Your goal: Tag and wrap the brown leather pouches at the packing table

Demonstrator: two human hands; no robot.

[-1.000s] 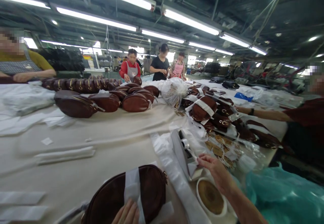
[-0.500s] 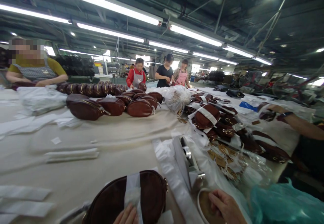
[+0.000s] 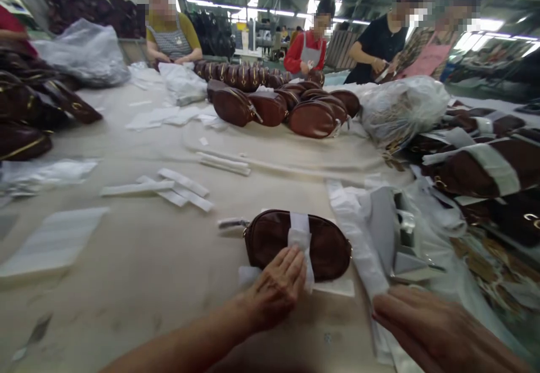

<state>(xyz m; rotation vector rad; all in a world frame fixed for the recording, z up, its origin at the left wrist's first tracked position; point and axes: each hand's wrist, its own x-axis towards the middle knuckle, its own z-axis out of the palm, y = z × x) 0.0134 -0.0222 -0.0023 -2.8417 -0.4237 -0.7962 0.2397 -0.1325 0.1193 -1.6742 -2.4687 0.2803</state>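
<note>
Pouch (image 3: 327, 246): dark brown, zip pull at left end; lies on bench (image 3: 169, 260), lower centre of frame.
White strip (image 3: 299, 222): across pouch middle.
Left hand (image 3: 280, 283): fingers extended, close together, laid on white strip.
Right hand (image 3: 430, 319): lower right of frame, fingers close together; cannot tell whether it holds anything.
Tape dispenser (image 3: 383, 224): right of pouch, near right hand.
Pouch group (image 3: 312, 118): upper centre of frame, on bench.
</note>
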